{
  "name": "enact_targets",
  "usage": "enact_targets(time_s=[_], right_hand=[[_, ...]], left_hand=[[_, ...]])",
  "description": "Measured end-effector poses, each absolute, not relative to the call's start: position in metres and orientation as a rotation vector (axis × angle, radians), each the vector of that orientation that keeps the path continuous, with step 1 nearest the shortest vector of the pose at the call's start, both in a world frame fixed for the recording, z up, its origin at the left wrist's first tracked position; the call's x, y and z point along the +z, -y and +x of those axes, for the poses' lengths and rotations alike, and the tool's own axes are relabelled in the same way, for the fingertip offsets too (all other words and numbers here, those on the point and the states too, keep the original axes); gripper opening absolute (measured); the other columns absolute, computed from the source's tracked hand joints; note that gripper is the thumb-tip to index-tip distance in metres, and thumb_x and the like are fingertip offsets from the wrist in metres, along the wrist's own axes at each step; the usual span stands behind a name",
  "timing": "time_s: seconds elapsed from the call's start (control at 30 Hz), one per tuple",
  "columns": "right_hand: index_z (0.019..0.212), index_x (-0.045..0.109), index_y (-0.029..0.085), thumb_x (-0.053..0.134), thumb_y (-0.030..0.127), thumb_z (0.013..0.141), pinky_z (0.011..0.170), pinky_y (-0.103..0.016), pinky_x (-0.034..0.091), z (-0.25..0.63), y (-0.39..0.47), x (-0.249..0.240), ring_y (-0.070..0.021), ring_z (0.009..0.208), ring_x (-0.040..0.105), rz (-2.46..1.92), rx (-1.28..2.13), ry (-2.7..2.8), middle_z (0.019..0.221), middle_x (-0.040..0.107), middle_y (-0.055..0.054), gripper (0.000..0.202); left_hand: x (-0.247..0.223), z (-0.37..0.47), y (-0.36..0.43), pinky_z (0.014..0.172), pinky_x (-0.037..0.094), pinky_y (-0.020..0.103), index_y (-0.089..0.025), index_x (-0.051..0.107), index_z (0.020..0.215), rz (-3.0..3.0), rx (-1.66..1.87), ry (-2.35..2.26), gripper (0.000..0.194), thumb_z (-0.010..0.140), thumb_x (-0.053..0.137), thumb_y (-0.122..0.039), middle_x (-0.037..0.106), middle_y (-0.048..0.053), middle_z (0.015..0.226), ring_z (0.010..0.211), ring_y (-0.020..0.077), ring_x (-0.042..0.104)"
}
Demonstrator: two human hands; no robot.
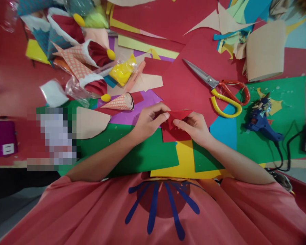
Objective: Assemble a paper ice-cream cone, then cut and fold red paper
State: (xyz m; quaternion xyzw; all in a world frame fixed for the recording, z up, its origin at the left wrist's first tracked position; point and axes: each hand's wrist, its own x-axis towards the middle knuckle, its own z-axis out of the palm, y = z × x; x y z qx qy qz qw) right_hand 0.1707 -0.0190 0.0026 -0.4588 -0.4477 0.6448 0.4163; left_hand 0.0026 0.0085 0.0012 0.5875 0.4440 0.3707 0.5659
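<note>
Between my two hands is a small piece of red paper [177, 117], its top edge running nearly level. My left hand [153, 120] pinches its left end between thumb and fingers. On the right side, my right hand [195, 127] grips it with the thumb in front and the fingers behind. Under the hands lies another red paper piece [177, 136], over the green sheet [132, 146]. A small checked paper cone [121, 102] rests left of my left hand. Scissors [211, 81] with red and yellow handles lie open beyond my right hand.
A blue glue gun [264, 124] with a cable lies at the right, below a beige paper roll [265, 51]. Decorated cones [76, 56] and a yellow clay packet [122, 70] are at the upper left. A rounded beige paper [91, 123] lies left.
</note>
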Motion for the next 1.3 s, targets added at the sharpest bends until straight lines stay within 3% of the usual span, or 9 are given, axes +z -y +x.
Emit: enact_targets(time_s=[0.3,0.5,0.8,0.97,1.3], right_hand=[[0.077,0.063,0.019,0.075,0.043,0.071,0.060,-0.024,0.046,0.1713,0.0183,0.0044,-0.0078,0.057,0.049,-1.140,1.638,1.098,0.063,0.056,0.005,0.028],[0.064,0.048,0.019,0.073,0.047,0.072,0.051,-0.022,0.036,0.1751,0.0168,0.0015,-0.0062,0.052,0.044,-1.224,1.609,1.061,0.057,0.051,0.006,0.039],[0.077,0.059,0.019,0.074,0.042,0.072,0.063,-0.024,0.044,0.1753,0.0164,0.0022,-0.0090,0.064,0.051,-1.217,1.575,1.146,0.071,0.059,0.004,0.028],[0.073,0.057,0.018,0.073,0.036,0.074,0.067,-0.025,0.044,0.1756,0.0165,0.0038,-0.0091,0.066,0.051,-1.176,1.568,1.167,0.070,0.058,0.004,0.023],[0.067,0.055,0.017,0.074,0.036,0.073,0.058,-0.023,0.038,0.1764,0.0148,0.0054,-0.0070,0.057,0.046,-1.161,1.596,1.130,0.061,0.054,0.006,0.027]], left_hand=[[0.0031,0.0013,-0.0087,0.053,0.045,0.019,-0.018,0.063,0.068,1.356,0.880,-1.046,0.014,0.077,0.057,-0.027,0.060,-0.003,0.062,0.057,0.0084,0.055],[0.0017,-0.0001,-0.0078,0.056,0.045,0.021,-0.018,0.058,0.069,1.397,0.811,-1.058,0.018,0.080,0.056,-0.032,0.060,-0.001,0.061,0.058,0.0098,0.056],[0.0022,0.0028,-0.0047,0.051,0.034,0.021,-0.018,0.051,0.063,1.761,0.692,-1.003,0.021,0.082,0.055,-0.028,0.053,-0.003,0.057,0.052,0.0075,0.043],[0.0033,0.0024,-0.0045,0.050,0.032,0.020,-0.018,0.050,0.062,1.807,0.694,-0.982,0.021,0.081,0.053,-0.025,0.051,-0.004,0.055,0.051,0.0070,0.042],[0.0025,0.0011,-0.0044,0.050,0.032,0.020,-0.017,0.051,0.064,1.822,0.691,-0.965,0.021,0.083,0.054,-0.024,0.050,-0.004,0.057,0.052,0.0068,0.042]])
